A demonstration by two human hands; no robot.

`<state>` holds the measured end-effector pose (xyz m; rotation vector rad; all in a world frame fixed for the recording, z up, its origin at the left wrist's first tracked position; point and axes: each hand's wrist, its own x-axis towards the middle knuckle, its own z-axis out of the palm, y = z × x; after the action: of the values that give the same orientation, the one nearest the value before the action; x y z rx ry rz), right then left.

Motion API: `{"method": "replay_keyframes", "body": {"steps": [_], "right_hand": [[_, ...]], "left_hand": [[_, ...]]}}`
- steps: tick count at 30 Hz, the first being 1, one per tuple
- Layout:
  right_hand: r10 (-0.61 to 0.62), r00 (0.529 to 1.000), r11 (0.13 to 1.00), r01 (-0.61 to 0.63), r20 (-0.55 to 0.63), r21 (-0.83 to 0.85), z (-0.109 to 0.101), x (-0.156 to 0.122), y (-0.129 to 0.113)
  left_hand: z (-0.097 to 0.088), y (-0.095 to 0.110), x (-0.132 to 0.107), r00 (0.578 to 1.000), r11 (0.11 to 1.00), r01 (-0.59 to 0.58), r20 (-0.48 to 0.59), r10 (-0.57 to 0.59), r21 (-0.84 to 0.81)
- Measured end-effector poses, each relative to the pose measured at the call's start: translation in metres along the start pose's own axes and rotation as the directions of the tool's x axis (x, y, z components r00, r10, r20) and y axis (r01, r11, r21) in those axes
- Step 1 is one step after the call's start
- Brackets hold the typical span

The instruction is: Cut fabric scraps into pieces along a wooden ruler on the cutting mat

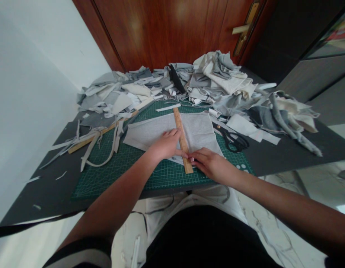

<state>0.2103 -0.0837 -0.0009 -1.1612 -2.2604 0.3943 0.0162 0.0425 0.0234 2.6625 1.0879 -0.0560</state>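
A wooden ruler [181,137] lies across a piece of light grey fabric [198,128] on a green cutting mat [113,175]. My left hand [168,143] rests on the ruler's left side, thumb stretched toward its lower part and fingers laid flat, pressing it to the cloth. At the ruler's right edge, near its lower end, my right hand [207,163] is closed with its fingertips pinched together. Whatever is between those fingertips is too small to make out. Black-handled scissors [235,141] lie just right of the fabric, their blades partly over cloth scraps.
Heaped grey and cream fabric scraps [217,78] line the back of the dark table [300,156]. Thin cloth strips [102,160] and a long wooden stick [88,139] lie at the left. Behind stand a wooden door [166,33] and a white wall [44,67].
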Motion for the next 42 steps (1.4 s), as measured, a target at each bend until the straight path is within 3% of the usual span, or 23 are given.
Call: {"method": "replay_keyframes", "body": {"steps": [8, 14, 17, 19, 23, 27, 31, 35, 42], "right_hand": [[-0.053, 0.998, 0.999, 0.053, -0.013, -0.009, 0.004, -0.014, -0.007], [-0.064, 0.996, 0.996, 0.06, 0.056, 0.064, -0.02, -0.011, -0.008], [0.107, 0.992, 0.993, -0.103, -0.073, 0.055, -0.03, -0.001, 0.0], [0.259, 0.955, 0.965, -0.251, -0.143, 0.07, -0.03, 0.011, 0.01], [0.477, 0.872, 0.878, -0.465, -0.115, 0.112, -0.021, 0.041, 0.03], [0.558, 0.822, 0.828, -0.561, -0.114, 0.008, -0.014, 0.065, 0.035], [0.523, 0.846, 0.839, -0.533, -0.104, -0.109, -0.012, 0.073, 0.031], [0.425, 0.905, 0.902, -0.426, -0.027, -0.065, -0.01, 0.072, 0.028], [0.353, 0.932, 0.933, -0.358, 0.084, 0.046, -0.016, 0.071, 0.037]], "left_hand": [[0.0, -0.001, 0.0, 1.0, 1.0, 0.008, -0.013, -0.008, -0.01], [0.0, -0.002, 0.0, 1.0, 1.0, -0.008, -0.007, 0.008, -0.014], [0.0, -0.001, -0.001, 1.0, 1.0, -0.008, -0.01, 0.007, -0.023], [0.0, -0.001, 0.0, 1.0, 1.0, -0.008, -0.011, 0.008, -0.026], [0.001, -0.003, 0.0, 0.999, 0.999, -0.037, -0.029, 0.036, -0.021], [0.002, -0.004, 0.0, 0.999, 0.999, -0.04, -0.029, 0.039, -0.015], [0.002, -0.004, -0.001, 0.999, 0.999, -0.035, -0.023, 0.034, -0.025], [0.002, -0.004, -0.001, 0.999, 0.999, -0.036, -0.027, 0.035, -0.024], [0.003, -0.005, 0.0, 0.999, 0.999, -0.039, -0.019, 0.038, -0.032]]}}
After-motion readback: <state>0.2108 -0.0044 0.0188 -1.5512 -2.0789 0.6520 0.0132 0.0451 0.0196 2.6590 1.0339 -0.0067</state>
